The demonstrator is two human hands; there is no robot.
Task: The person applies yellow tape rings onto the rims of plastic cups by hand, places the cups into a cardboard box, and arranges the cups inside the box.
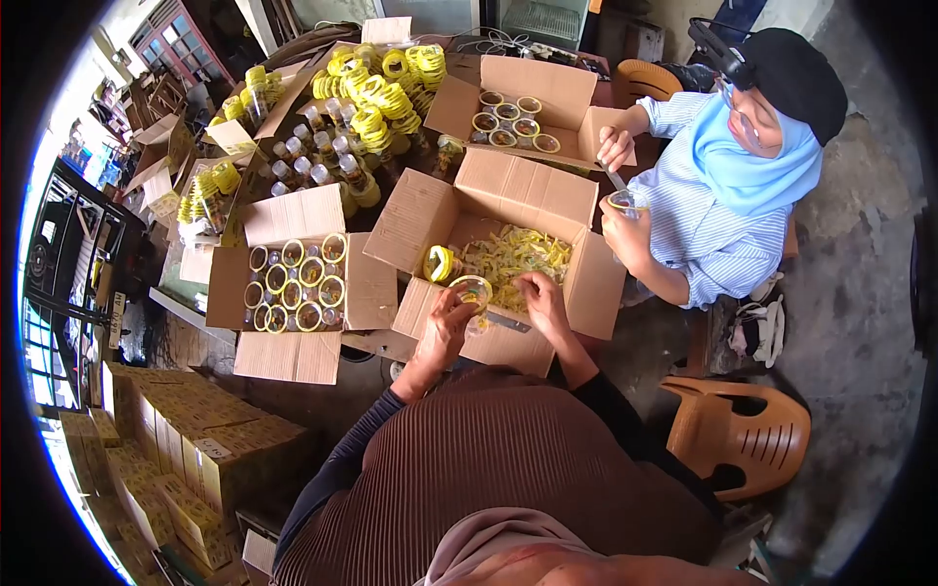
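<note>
My left hand (445,330) is closed around a clear plastic cup (476,289) with a yellow rim, held near the front edge of an open cardboard box (523,183). Just right of the cup is my right hand (545,307), its fingertips pinched together; what they hold, if anything, is too small to make out. Loose yellow and pale strips (528,252) fill much of the box below and behind my hands. A stack of yellow rings (442,263) lies in the box's left corner, close to the cup.
Left stands a box (293,214) of yellow-rimmed cups; another such box (536,80) is at the back. Bundled yellow rings (376,93) and capped bottles (322,156) crowd the table. At right a co-worker (723,186) holds a cup and a tool. An orange chair (738,435) is nearby.
</note>
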